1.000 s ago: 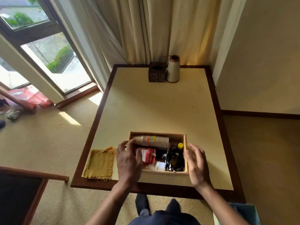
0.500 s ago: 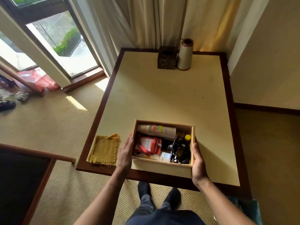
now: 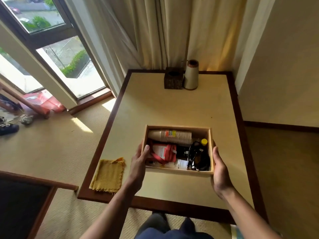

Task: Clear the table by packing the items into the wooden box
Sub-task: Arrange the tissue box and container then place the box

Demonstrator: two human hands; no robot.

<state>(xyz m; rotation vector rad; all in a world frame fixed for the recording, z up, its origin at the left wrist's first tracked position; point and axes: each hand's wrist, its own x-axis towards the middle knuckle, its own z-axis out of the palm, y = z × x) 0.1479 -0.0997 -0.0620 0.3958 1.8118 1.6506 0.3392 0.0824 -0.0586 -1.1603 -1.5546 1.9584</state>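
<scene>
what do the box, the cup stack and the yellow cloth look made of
Wooden box: pale matte wood, thin plank walls, seemingly unpainted. Cup stack: probably brown paper, ribbed with nested rims. Yellow cloth: woven fabric, textured surface, frayed edge.

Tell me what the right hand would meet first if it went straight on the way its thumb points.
Probably nothing: the right hand grips the wooden box by its right wall, and ahead only bare table shows, though depth is unclear.
</scene>
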